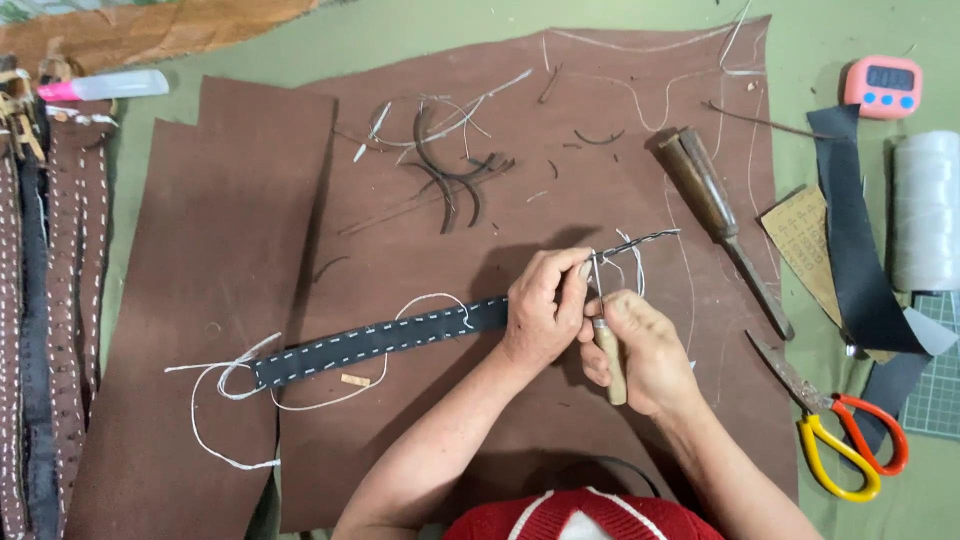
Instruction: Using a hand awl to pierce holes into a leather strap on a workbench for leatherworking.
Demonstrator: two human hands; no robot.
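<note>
A dark leather strap (380, 342) with white stitching along both edges lies across a brown leather sheet (520, 190). My left hand (543, 305) pinches the strap's right end. My right hand (640, 350) grips a wooden-handled awl (608, 358), whose metal tip points up at the strap end between my left fingers. White thread (240, 385) trails loose from the strap's left end and loops beside its middle.
A wooden-handled chisel (722, 225) and scissors (838, 425) with red and yellow handles lie to the right. Farther right are a pink timer (884, 86), a white thread spool (926, 210) and a dark strip (858, 240). Stitched straps (60, 300) lie at the left edge. Leather trimmings (455, 170) sit above.
</note>
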